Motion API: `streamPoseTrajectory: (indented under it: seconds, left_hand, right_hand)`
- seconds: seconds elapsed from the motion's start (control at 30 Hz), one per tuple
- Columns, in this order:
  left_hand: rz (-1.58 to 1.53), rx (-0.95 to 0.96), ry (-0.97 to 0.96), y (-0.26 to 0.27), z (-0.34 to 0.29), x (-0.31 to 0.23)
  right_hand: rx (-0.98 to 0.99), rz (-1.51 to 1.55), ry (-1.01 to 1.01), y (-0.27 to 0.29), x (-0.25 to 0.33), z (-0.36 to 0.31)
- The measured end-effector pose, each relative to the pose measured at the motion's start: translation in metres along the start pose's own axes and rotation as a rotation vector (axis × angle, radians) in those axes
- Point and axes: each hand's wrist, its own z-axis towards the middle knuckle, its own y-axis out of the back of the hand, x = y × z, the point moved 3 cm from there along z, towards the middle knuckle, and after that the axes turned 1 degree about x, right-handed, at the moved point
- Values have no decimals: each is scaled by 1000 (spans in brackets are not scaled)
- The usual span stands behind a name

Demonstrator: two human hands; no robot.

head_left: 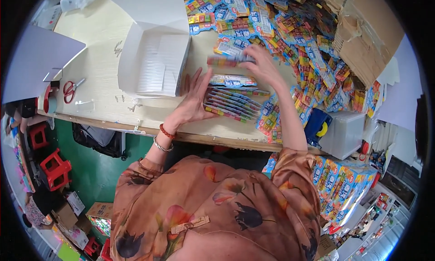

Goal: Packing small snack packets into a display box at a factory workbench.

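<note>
In front of me a row of flat colourful packets (232,104) leans overlapped on the table. My left hand (195,100) lies along the left end of this row, its fingers spread and touching the packets. Just above the row, my right hand (263,67) grips the right end of another flat colourful packet (226,61), which is blurred by motion. To the left of my left hand stands an open white box (156,61) with a ribbed inside and its lid folded back.
A large heap of loose packets (290,39) spreads across the far right, beside an open cardboard box (369,34). Red-handled scissors (69,91) and a tape roll (50,100) lie at left. A blue tape dispenser (318,127) and a translucent bin (346,134) stand at right.
</note>
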Motion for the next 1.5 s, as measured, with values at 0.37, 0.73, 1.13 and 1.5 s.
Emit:
streamPoseTrajectory:
  seconds: [0.37,0.73,1.13,1.5]
  left_hand:
    - [-240,29,-118,-9,9,5]
    - [-296,65,-33,-20,-3,1]
    - [-177,-21,-33,-7,-18,11]
    - [20,96,-139,26,-26,-32]
  right_hand:
    - [262,1037,-307,-11,27,-103]
    - [-556,1343,-389,-42,84,-131]
    - [18,932,-231,-15,76,-136]
    - [-41,431,-96,-18,87,-146]
